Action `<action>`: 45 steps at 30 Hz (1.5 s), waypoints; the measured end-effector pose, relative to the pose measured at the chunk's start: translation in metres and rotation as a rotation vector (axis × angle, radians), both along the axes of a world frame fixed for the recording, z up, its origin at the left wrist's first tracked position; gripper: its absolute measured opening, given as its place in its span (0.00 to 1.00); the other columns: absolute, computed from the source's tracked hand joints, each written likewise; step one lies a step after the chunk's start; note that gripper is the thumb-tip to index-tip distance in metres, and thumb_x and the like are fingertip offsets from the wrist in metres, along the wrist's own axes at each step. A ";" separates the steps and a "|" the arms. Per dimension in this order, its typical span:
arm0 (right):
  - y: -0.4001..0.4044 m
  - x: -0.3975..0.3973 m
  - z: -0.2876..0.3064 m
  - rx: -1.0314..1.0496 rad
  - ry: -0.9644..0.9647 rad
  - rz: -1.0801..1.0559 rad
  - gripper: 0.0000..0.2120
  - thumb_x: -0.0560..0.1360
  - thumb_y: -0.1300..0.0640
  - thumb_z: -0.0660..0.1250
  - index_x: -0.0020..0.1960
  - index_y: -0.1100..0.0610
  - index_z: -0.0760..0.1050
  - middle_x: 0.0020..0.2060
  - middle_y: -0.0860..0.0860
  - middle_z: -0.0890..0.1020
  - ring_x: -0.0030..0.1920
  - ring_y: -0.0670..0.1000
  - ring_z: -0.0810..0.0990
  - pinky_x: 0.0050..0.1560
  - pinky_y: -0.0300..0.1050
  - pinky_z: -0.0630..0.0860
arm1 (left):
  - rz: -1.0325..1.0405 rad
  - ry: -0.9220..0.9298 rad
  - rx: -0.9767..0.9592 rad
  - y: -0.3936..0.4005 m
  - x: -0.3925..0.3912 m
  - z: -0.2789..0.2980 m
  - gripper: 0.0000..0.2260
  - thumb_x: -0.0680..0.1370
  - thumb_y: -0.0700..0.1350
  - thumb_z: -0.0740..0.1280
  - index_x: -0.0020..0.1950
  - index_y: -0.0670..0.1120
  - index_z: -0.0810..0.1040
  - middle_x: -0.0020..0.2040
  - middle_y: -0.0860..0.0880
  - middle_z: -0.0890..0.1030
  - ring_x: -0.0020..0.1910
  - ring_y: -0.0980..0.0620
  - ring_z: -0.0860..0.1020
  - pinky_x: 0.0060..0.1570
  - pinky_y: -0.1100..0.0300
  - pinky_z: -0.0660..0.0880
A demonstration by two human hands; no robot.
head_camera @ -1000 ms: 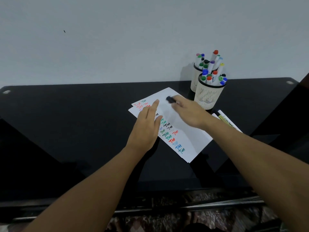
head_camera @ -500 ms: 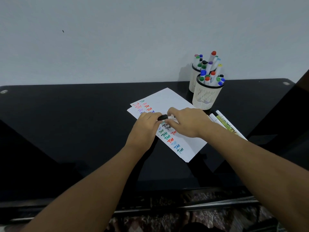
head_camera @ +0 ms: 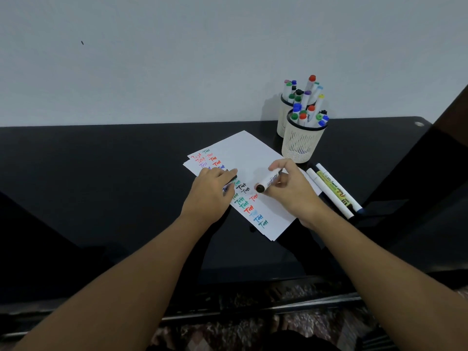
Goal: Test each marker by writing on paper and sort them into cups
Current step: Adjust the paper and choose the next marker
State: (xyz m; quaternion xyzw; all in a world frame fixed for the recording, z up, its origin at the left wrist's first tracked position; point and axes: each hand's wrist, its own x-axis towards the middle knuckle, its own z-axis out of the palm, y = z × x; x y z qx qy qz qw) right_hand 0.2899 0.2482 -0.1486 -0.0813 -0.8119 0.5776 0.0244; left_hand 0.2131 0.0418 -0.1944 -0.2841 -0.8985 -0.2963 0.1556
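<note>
The left hand [head_camera: 212,188] rests knuckles-up on the paper [head_camera: 249,158], fingers curled around a black cap [head_camera: 231,179]. At its 3 o'clock, the right hand [head_camera: 288,191] pinches an uncapped marker [head_camera: 269,181], tip toward 8 o'clock, over the sheet. At 1 o'clock, two mesh cups [head_camera: 301,143] stand touching on the black surface [head_camera: 101,173], both packed with upright capped markers.

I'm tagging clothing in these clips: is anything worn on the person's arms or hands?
Nothing is visible. The left hand and right hand are bare, with no gloves, rings, watch or bracelet showing. Both forearms are bare right to the frame's bottom edge, so no sleeve comes into view.
</note>
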 end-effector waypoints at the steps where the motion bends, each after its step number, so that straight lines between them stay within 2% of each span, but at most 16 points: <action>1: -0.002 0.004 -0.001 0.009 0.032 -0.006 0.12 0.79 0.53 0.73 0.55 0.41 0.72 0.43 0.54 0.85 0.50 0.57 0.85 0.56 0.51 0.76 | -0.002 -0.006 -0.003 0.000 0.000 0.000 0.17 0.82 0.44 0.66 0.70 0.47 0.79 0.54 0.49 0.81 0.55 0.47 0.73 0.54 0.50 0.76; 2: -0.003 0.008 -0.001 0.008 0.059 -0.005 0.06 0.81 0.49 0.70 0.54 0.42 0.73 0.39 0.50 0.84 0.46 0.54 0.84 0.55 0.49 0.75 | -0.003 -0.011 -0.005 0.001 0.000 0.000 0.16 0.82 0.44 0.66 0.70 0.47 0.79 0.55 0.49 0.82 0.55 0.47 0.73 0.54 0.50 0.76; 3: -0.003 0.012 -0.002 0.021 0.084 0.004 0.05 0.83 0.44 0.65 0.54 0.44 0.76 0.35 0.46 0.83 0.42 0.50 0.82 0.53 0.44 0.75 | -0.003 -0.013 -0.009 0.001 -0.001 0.000 0.16 0.82 0.44 0.66 0.70 0.47 0.79 0.55 0.49 0.82 0.56 0.47 0.73 0.55 0.49 0.76; 5: -0.004 0.021 -0.001 0.053 0.100 0.018 0.14 0.84 0.42 0.60 0.54 0.48 0.81 0.31 0.36 0.79 0.37 0.39 0.76 0.46 0.33 0.72 | 0.003 -0.015 -0.021 0.001 -0.001 0.001 0.16 0.82 0.45 0.66 0.70 0.47 0.79 0.56 0.49 0.83 0.56 0.47 0.73 0.55 0.49 0.76; 6: -0.003 0.025 -0.002 0.069 0.105 0.025 0.14 0.84 0.43 0.61 0.53 0.48 0.82 0.31 0.34 0.78 0.36 0.38 0.76 0.43 0.30 0.71 | 0.007 -0.018 -0.025 0.001 -0.001 0.001 0.16 0.82 0.45 0.66 0.70 0.47 0.79 0.56 0.49 0.83 0.56 0.47 0.73 0.56 0.49 0.76; 8: 0.000 0.030 -0.006 0.106 0.109 0.032 0.10 0.85 0.47 0.62 0.50 0.47 0.81 0.33 0.37 0.80 0.38 0.39 0.78 0.46 0.33 0.72 | 0.010 -0.024 -0.028 0.001 -0.001 0.001 0.16 0.82 0.45 0.66 0.70 0.47 0.79 0.57 0.49 0.83 0.56 0.47 0.73 0.56 0.50 0.75; 10: 0.003 0.033 -0.010 0.079 0.120 0.019 0.05 0.83 0.52 0.66 0.51 0.48 0.80 0.40 0.41 0.83 0.45 0.43 0.83 0.53 0.43 0.78 | 0.014 -0.031 -0.038 0.001 0.000 0.002 0.17 0.82 0.45 0.66 0.70 0.47 0.78 0.57 0.49 0.83 0.57 0.48 0.73 0.57 0.52 0.74; 12: 0.004 0.035 -0.013 0.062 0.139 0.018 0.00 0.81 0.53 0.70 0.51 0.49 0.79 0.46 0.44 0.84 0.51 0.48 0.84 0.58 0.50 0.80 | 0.020 -0.039 -0.054 0.001 -0.001 0.002 0.17 0.82 0.46 0.65 0.71 0.47 0.78 0.58 0.50 0.82 0.58 0.48 0.72 0.58 0.53 0.73; 14: 0.001 0.037 -0.013 0.091 0.144 0.031 0.01 0.81 0.51 0.71 0.51 0.47 0.79 0.47 0.44 0.84 0.52 0.50 0.84 0.59 0.51 0.80 | 0.030 -0.049 -0.071 0.002 -0.001 0.002 0.17 0.83 0.46 0.65 0.72 0.48 0.77 0.59 0.50 0.82 0.59 0.48 0.72 0.58 0.54 0.72; 23: -0.001 0.032 -0.014 0.201 0.109 0.082 0.02 0.84 0.49 0.65 0.52 0.44 0.76 0.43 0.46 0.83 0.48 0.45 0.81 0.54 0.47 0.76 | 0.050 -0.058 -0.092 0.003 -0.001 0.002 0.18 0.83 0.47 0.64 0.73 0.48 0.76 0.59 0.50 0.82 0.60 0.48 0.72 0.60 0.55 0.71; 31: -0.001 0.032 -0.015 0.206 0.097 0.107 0.02 0.83 0.48 0.66 0.52 0.43 0.77 0.46 0.43 0.83 0.49 0.47 0.82 0.54 0.53 0.78 | 0.053 -0.061 -0.109 0.003 -0.001 0.003 0.18 0.83 0.47 0.64 0.73 0.48 0.76 0.61 0.50 0.82 0.60 0.48 0.72 0.60 0.55 0.71; 37: 0.001 0.031 -0.014 0.226 0.109 0.048 0.02 0.84 0.50 0.65 0.54 0.45 0.76 0.46 0.43 0.83 0.49 0.43 0.81 0.53 0.42 0.76 | 0.052 -0.063 -0.111 0.003 0.000 0.003 0.18 0.83 0.47 0.64 0.73 0.48 0.76 0.61 0.51 0.82 0.61 0.49 0.72 0.61 0.55 0.70; 40: 0.000 0.032 -0.014 0.236 0.093 0.073 0.02 0.84 0.49 0.64 0.53 0.45 0.75 0.45 0.43 0.83 0.49 0.43 0.81 0.52 0.41 0.76 | 0.054 -0.066 -0.108 0.002 -0.001 0.002 0.18 0.83 0.47 0.64 0.73 0.48 0.76 0.61 0.51 0.81 0.61 0.49 0.72 0.61 0.55 0.71; 45: 0.001 0.035 -0.013 0.241 0.087 0.059 0.02 0.84 0.49 0.64 0.54 0.46 0.74 0.44 0.43 0.82 0.46 0.41 0.79 0.45 0.33 0.73 | 0.054 -0.066 -0.105 0.002 -0.001 0.002 0.18 0.83 0.47 0.64 0.73 0.48 0.76 0.61 0.51 0.81 0.61 0.48 0.72 0.62 0.54 0.71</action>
